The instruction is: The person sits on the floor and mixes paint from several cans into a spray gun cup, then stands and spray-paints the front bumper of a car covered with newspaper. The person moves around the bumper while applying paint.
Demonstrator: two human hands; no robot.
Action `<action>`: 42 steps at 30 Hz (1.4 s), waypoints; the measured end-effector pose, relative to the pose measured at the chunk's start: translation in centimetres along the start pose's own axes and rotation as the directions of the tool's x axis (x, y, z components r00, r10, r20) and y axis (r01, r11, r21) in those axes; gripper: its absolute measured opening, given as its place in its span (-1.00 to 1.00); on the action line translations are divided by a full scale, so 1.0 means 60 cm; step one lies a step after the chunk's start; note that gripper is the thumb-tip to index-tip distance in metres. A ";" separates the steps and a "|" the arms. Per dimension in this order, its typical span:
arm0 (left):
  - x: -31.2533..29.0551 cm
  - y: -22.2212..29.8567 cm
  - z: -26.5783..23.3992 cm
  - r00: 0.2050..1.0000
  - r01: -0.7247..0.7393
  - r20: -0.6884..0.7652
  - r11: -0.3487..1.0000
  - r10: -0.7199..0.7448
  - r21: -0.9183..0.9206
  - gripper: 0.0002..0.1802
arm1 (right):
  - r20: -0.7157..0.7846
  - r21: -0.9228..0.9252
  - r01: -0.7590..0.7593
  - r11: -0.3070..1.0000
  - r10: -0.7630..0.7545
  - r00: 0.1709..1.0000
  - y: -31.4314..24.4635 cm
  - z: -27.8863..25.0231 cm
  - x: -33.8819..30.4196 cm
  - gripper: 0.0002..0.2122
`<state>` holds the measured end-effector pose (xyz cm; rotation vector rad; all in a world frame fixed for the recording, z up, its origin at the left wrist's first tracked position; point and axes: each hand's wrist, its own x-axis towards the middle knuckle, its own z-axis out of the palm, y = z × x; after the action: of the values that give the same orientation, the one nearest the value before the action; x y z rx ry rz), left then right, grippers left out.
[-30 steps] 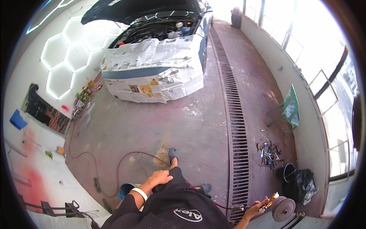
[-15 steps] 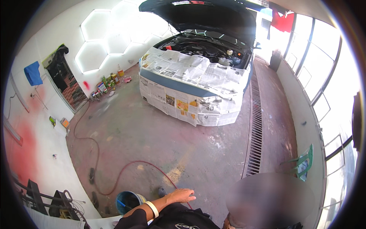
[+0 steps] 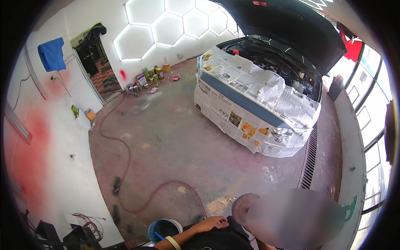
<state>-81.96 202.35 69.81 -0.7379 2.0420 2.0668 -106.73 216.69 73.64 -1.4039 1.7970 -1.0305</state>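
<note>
My left hand [image 3: 211, 223] reaches in from the lower edge, a pale band [image 3: 172, 242] round its wrist. Its fingers are loosely bent and nothing shows in them. Beside it, on the right, is a round, dull reddish-brown disc [image 3: 243, 207], partly covered by a blurred patch; I cannot tell its kind. Of my right arm [image 3: 263, 245] only a small piece shows below the patch, and the hand is hidden. Left of my left forearm stands a bucket [image 3: 177, 225] with a blue-handled thing [image 3: 158, 236] inside. A red hose [image 3: 170, 182] runs along the floor towards my left hand.
A car with its hood [image 3: 287, 25] raised stands ahead, its front covered in newspaper [image 3: 233, 108]. Paint cans [image 3: 143, 80] line the far wall beside a doorway [image 3: 92, 66]. A floor grate [image 3: 309, 162] runs along the right, near a green chair [image 3: 352, 208].
The view has turned left, so the car now sits farther right. My left hand's fingers have bent from nearly straight. The round disc has come into sight beside the blurred patch.
</note>
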 end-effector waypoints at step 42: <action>0.110 -0.117 -1.423 0.626 -0.237 -0.779 0.952 -0.001 -0.192 -0.44 | 0.853 0.242 -0.054 0.969 -0.186 0.488 -0.527 0.661 1.588 -0.48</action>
<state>-64.15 118.45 64.38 -1.8875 2.1988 2.4011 -80.45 112.21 80.23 -1.4503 0.8071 -0.3580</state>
